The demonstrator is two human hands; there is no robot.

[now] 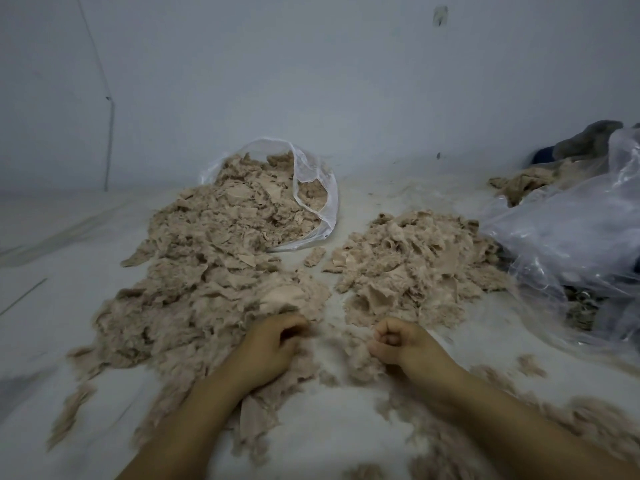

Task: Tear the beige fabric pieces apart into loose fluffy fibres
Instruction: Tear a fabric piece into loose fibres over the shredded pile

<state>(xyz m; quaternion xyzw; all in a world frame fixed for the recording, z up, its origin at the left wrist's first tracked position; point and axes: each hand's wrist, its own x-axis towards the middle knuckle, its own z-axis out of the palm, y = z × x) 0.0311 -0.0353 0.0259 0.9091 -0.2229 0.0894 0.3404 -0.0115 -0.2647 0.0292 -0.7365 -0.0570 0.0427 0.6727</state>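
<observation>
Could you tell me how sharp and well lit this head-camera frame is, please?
Head view: dim, flat, bluish light with soft shadows; both hands, left hand and right hand, and nearby loose fibres are motion-blurred; the clear bag shows faint sheen; wide-angle edges bend.

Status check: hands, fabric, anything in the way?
Both hands curled, left hand and right hand, blurred; grip unclear. Loose fibres between them. Fabric piles ahead, clear bag behind. Nothing blocking.
</observation>
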